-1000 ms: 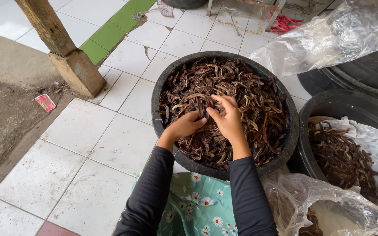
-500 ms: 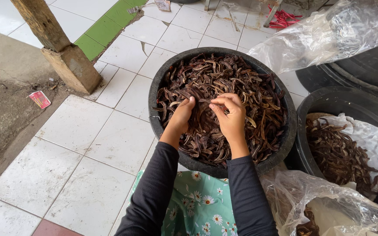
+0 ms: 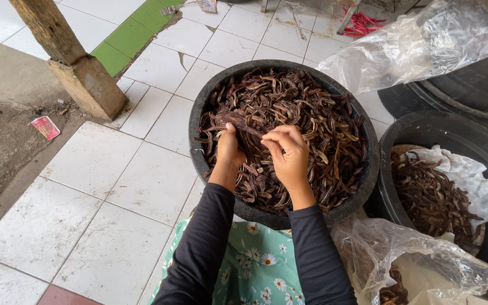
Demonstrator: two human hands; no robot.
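One wooden post (image 3: pixel 66 53) stands on its block at far left, beside one small red packet (image 3: pixel 46 127) lying on bare ground at the edge of the white tiled floor (image 3: pixel 94 164). At centre, one round black basin (image 3: pixel 199 113) brims with dried dark-brown pods (image 3: pixel 317 130), too many to count. Over the heap, the left hand (image 3: pixel 228 149) pinches one end of a single long pod (image 3: pixel 238 121), its grip narrow and closed on it; the right hand (image 3: pixel 289 155) holds the other end between thumb and fingertips. Both arms wear black sleeves above a green floral cloth (image 3: pixel 249 265). At right, a second black basin (image 3: pixel 453 135) holds more pods on a white sheet (image 3: pixel 481 186). Two clear plastic bags appear: one (image 3: pixel 425 45) above, one (image 3: pixel 408 254) below. A red bundle (image 3: pixel 362 22) lies at top.
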